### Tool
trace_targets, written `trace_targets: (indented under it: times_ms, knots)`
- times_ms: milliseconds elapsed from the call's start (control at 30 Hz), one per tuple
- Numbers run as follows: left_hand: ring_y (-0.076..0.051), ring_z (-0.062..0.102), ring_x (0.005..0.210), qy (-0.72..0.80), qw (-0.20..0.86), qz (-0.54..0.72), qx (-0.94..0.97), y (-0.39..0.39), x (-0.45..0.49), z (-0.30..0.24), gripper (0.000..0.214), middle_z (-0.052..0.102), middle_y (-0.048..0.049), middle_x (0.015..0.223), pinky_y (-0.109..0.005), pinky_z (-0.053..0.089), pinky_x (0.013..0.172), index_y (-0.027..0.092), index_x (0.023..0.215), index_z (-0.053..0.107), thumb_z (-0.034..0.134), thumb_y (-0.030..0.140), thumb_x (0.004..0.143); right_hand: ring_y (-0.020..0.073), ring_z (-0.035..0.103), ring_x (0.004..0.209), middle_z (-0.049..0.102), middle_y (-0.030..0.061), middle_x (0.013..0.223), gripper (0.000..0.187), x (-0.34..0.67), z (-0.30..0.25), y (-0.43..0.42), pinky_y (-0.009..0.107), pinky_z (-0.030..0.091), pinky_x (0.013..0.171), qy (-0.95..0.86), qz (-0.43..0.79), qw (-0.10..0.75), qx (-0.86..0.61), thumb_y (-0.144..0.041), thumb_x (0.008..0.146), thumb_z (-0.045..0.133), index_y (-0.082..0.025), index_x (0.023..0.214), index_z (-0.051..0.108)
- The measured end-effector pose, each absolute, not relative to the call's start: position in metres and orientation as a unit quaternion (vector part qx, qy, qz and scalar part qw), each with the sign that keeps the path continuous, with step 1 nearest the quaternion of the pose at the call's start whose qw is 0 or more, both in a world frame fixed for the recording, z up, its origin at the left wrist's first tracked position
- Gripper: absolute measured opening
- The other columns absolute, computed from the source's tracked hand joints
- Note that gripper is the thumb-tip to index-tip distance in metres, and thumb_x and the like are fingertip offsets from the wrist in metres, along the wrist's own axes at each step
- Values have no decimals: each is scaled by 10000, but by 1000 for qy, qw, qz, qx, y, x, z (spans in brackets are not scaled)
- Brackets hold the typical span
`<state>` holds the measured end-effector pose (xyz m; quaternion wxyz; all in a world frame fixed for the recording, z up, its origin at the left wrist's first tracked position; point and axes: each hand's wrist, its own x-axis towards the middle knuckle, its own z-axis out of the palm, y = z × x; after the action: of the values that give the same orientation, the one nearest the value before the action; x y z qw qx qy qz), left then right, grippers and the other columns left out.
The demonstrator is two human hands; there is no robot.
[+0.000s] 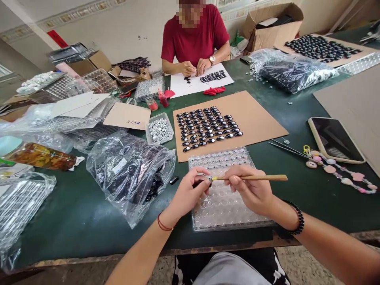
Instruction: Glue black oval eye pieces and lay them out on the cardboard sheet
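My left hand (188, 192) is closed around a small black glossy piece (198, 183), mostly hidden by the fingers. Pinched in my right hand (253, 192) is a thin wooden-handled brush (271, 177), its tip at the piece between my left fingertips. Under both hands lies a clear plastic tray (228, 215) with round hollows; its far rows hold small shiny bits. Beyond it, rows of black oval pieces (208, 126) with pale shiny centres cover part of a brown cardboard sheet (258, 114). One loose black piece (174, 180) lies left of my left hand.
A plastic bag of black pieces (124, 166) and a box of silvery bits (160, 130) stand left. To the right are tweezers (287, 149), a beaded strap (329, 169) and a phone (335, 138). Across the table, a person in red (196, 39) handles small pieces.
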<state>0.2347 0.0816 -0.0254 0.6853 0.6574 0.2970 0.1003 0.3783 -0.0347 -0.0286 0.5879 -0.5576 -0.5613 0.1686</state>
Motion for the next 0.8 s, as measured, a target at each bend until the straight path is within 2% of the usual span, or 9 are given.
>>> trace_targets:
  times_ms: [100, 200, 367, 800]
  knots:
    - [-119, 544, 621, 270, 573, 107, 766, 78, 236, -28, 140, 626, -12, 679, -222, 407, 591, 161, 792, 631, 593, 294, 771, 96, 524, 586, 573, 9, 675, 184, 377, -27, -36, 225, 412, 550, -611, 141, 555, -547, -237, 896, 384, -182, 827, 545]
    - [-149, 575, 696, 280, 527, 108, 795, 76, 236, -29, 189, 674, -23, 813, -246, 437, 634, 184, 876, 668, 657, 287, 717, 108, 503, 575, 553, 12, 648, 196, 377, -27, -37, 242, 395, 552, -654, 100, 511, -548, -229, 897, 354, -177, 813, 523]
    - [-176, 607, 770, 287, 513, 97, 803, 76, 236, -29, 226, 687, -29, 895, -269, 472, 680, 187, 926, 673, 659, 256, 712, 116, 484, 555, 551, 13, 624, 193, 376, -31, -35, 250, 367, 537, -691, 68, 449, -562, -205, 890, 341, -179, 779, 497]
    - [-171, 623, 793, 280, 510, 107, 806, 75, 235, -29, 214, 689, -24, 910, -247, 490, 668, 188, 930, 676, 621, 207, 725, 120, 507, 567, 577, 34, 637, 167, 373, -35, -32, 244, 381, 529, -713, 35, 449, -538, -165, 880, 367, -154, 793, 509]
